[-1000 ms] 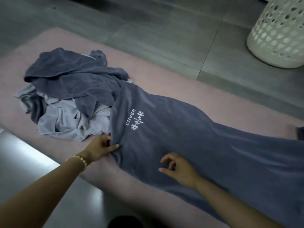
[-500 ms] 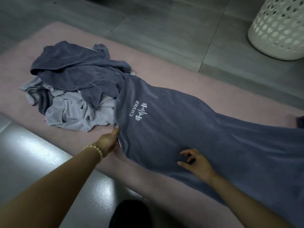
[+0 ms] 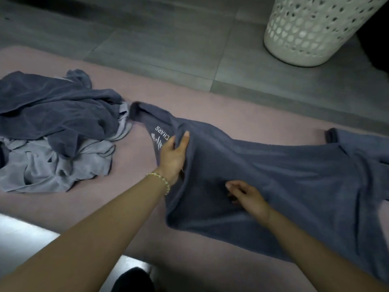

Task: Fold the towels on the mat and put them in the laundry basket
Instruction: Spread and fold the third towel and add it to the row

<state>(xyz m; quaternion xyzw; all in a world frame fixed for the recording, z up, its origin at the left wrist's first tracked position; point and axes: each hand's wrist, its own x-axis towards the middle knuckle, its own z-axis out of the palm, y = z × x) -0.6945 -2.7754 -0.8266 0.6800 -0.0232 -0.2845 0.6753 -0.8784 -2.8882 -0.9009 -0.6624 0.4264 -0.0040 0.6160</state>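
A long dark blue towel (image 3: 284, 175) with white lettering lies across the pink mat (image 3: 210, 102), stretching to the right edge. My left hand (image 3: 173, 157) grips its left end and lifts it, folding it over toward the right. My right hand (image 3: 246, 194) rests on the towel near its front edge, fingers loosely curled and touching the cloth. A heap of other towels (image 3: 52, 123), dark blue over pale grey, sits on the mat at the left. The white perforated laundry basket (image 3: 311, 30) stands on the floor at the back right.
Grey floor tiles (image 3: 157, 39) run behind the mat. A shiny light floor strip (image 3: 25, 239) lies along the mat's near edge. A dark shape (image 3: 132, 279) shows at the bottom centre.
My left hand has taken the towel's left end off the mat and pulled it up and rightward. The lettering now sits on the lifted flap. The view has shifted right, toward the basket.
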